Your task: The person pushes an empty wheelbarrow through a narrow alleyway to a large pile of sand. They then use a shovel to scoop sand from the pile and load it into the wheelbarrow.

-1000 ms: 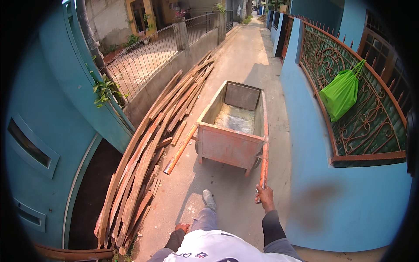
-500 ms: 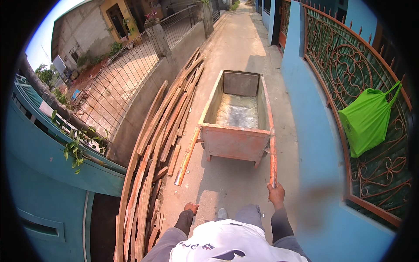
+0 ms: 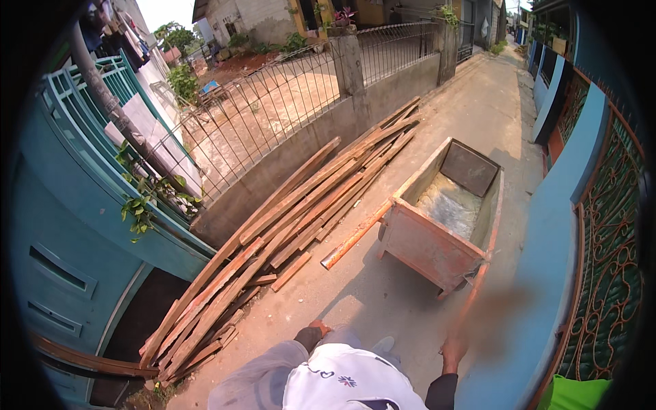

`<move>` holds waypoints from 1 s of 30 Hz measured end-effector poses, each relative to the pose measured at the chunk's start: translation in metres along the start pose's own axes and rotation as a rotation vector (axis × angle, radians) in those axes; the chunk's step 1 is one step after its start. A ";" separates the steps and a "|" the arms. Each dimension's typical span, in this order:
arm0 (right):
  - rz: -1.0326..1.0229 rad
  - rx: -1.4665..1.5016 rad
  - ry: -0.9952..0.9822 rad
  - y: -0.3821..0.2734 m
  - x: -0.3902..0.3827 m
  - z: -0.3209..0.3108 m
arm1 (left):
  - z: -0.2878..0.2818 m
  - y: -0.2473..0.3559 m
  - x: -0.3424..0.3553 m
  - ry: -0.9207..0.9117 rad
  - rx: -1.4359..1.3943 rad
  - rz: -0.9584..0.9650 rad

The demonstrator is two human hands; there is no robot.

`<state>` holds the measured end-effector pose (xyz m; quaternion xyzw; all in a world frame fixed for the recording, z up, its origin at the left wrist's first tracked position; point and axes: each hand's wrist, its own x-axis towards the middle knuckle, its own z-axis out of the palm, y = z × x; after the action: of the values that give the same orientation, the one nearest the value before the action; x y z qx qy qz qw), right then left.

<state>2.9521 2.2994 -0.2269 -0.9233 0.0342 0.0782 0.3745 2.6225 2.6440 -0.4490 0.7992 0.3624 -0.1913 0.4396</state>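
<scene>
A box-shaped metal handcart with a worn reddish end panel stands ahead of me to the right. Its open bed has a pale, wet-looking, dusty bottom. The left handle, a rusty orange bar, juts back with no hand on it. At the end of the right handle my right hand is closed around the bar, though a blurred smudge covers part of it. My left hand hangs in front of my thigh, fingers curled, apart from the cart, with nothing seen in it.
Long wooden planks lie piled along the low wall on the left. A blue wall with an ornate metal fence runs close on the right. A green bag shows at the lower right. The concrete lane stretches ahead.
My view has swung left, so the cart, fence and green bag sit farther right and lower. My left hand has come in closer to my thigh. The right hand stays at the right handle's end.
</scene>
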 end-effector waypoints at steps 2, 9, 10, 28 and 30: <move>0.073 0.085 -0.043 0.000 0.080 0.009 | -0.007 0.046 0.030 0.037 -0.181 -0.180; 0.126 0.265 -0.219 -0.064 0.331 0.017 | -0.018 0.147 0.166 0.075 -0.035 -0.253; 0.131 0.283 -0.231 -0.064 0.372 0.024 | -0.020 0.161 0.197 0.047 -0.070 -0.295; 0.089 0.231 -0.127 -0.301 0.812 0.098 | -0.257 0.599 0.739 0.085 -0.430 -0.152; -0.043 0.150 -0.096 -0.330 0.860 0.101 | -0.258 0.625 0.780 0.092 -0.475 -0.174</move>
<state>3.8275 2.6024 -0.2176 -0.8882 0.0024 0.1115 0.4456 3.6045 2.9623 -0.4448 0.6473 0.4844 -0.1014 0.5797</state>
